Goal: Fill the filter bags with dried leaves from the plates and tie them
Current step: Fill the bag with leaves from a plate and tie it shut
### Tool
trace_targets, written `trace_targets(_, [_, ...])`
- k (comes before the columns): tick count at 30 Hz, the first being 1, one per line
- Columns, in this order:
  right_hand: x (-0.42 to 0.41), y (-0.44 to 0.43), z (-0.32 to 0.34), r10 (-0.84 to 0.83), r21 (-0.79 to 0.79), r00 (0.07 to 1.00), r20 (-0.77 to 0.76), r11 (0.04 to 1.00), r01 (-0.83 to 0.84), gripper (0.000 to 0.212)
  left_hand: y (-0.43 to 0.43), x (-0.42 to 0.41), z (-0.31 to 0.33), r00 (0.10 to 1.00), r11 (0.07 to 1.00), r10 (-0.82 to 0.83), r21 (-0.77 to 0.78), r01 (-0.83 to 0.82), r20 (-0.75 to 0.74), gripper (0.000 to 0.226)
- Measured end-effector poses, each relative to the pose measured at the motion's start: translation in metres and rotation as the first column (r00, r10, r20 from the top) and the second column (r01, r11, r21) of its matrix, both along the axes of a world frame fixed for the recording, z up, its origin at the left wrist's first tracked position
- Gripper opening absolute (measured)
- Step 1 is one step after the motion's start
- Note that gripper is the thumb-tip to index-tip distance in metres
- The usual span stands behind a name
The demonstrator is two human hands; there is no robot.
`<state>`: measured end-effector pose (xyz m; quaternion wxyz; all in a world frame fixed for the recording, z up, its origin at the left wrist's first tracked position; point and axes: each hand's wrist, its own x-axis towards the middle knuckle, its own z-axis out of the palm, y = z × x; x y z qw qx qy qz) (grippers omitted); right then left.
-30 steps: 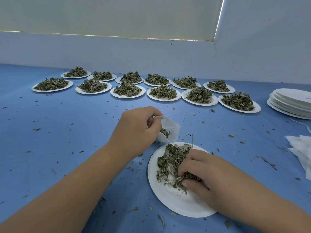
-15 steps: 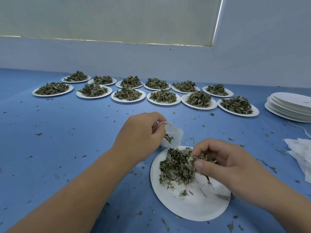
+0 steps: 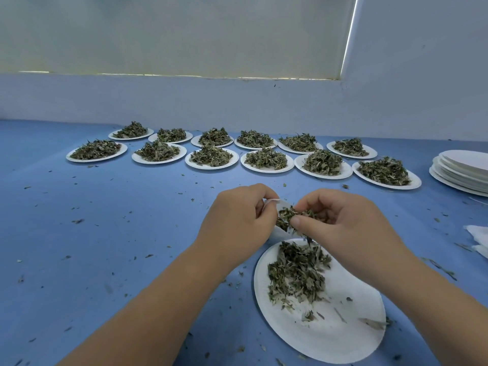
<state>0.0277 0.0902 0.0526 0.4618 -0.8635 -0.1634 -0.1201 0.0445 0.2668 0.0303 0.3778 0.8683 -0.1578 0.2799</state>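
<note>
Filling is the step in hand: above the near plate (image 3: 330,334) on the desk (image 3: 105,233), the left hand (image 3: 237,220) holds the filter bag (image 3: 280,233) open, and the right hand (image 3: 343,223) pinches dried leaves (image 3: 293,215) at its mouth. Next they need pushing inside without spilling.

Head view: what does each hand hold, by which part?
The left hand pinches the filter bag by its open rim; right hand pinches dried leaves.
</note>
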Motion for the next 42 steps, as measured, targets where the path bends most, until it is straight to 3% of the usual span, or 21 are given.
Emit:
trace_targets(6, [-0.006, 0.007, -0.012, -0.086, -0.222, 0.975, 0.204, 0.966, 0.132, 0.014, -0.007, -0.004, 0.001, 0.999, 0.999, -0.043, 0.019, 0.043, -0.031, 0.012])
trace_targets(10, [-0.008, 0.009, -0.015, -0.071, -0.258, 0.957, 0.281, 0.955, 0.146, 0.024, -0.013, -0.009, 0.001, 0.998, 0.997, -0.057, 0.052, 0.058, -0.025, 0.014])
trace_targets(15, [-0.011, 0.012, -0.01, -0.035, -0.373, 0.948, 0.317, 0.914, 0.159, 0.013, -0.015, -0.011, 0.004, 0.997, 0.998, -0.061, 0.032, 0.063, -0.048, 0.022])
trace_targets(21, [-0.019, 0.007, -0.006, 0.029, -0.304, 0.932, 0.361, 0.949, 0.088, 0.013, -0.011, -0.009, 0.005, 0.999, 1.0, -0.015, 0.017, 0.016, -0.031, 0.012])
trace_targets(23, [-0.019, 0.009, -0.004, 0.059, -0.393, 0.923, 0.379, 0.914, 0.103, 0.005, -0.011, -0.008, 0.004, 1.0, 0.999, -0.02, 0.03, 0.02, -0.019, 0.012])
trace_targets(27, [-0.013, 0.013, -0.005, 0.109, -0.565, 0.944, 0.313, 0.82, 0.093, 0.015, -0.01, -0.008, 0.003, 0.999, 1.0, -0.031, 0.005, 0.031, -0.012, 0.014])
trace_targets(29, [-0.014, 0.011, -0.005, 0.144, -0.563, 0.939, 0.313, 0.824, 0.062, 0.015, -0.009, -0.008, 0.003, 0.999, 0.999, -0.031, -0.039, 0.03, -0.026, 0.016])
trace_targets(34, [-0.023, -0.003, -0.005, 0.024, -0.302, 0.819, 0.573, 0.935, 0.184, 0.018, -0.007, -0.005, 0.004, 0.997, 0.987, 0.008, -0.159, -0.02, -0.073, 0.017])
trace_targets(36, [-0.025, -0.009, -0.004, 0.011, -0.283, 0.838, 0.546, 0.944, 0.171, 0.031, -0.006, -0.004, 0.006, 0.996, 0.977, 0.013, -0.21, -0.032, -0.091, 0.017])
trace_targets(39, [-0.023, -0.013, -0.007, -0.007, -0.341, 0.942, 0.334, 0.931, 0.128, 0.057, -0.005, -0.004, 0.008, 0.995, 0.97, 0.016, -0.242, -0.039, -0.099, 0.02])
trace_targets(42, [-0.018, -0.011, -0.016, -0.024, -0.392, 0.979, 0.203, 0.914, 0.104, 0.061, -0.006, -0.003, 0.007, 0.995, 0.971, 0.009, -0.237, -0.032, -0.098, 0.022])
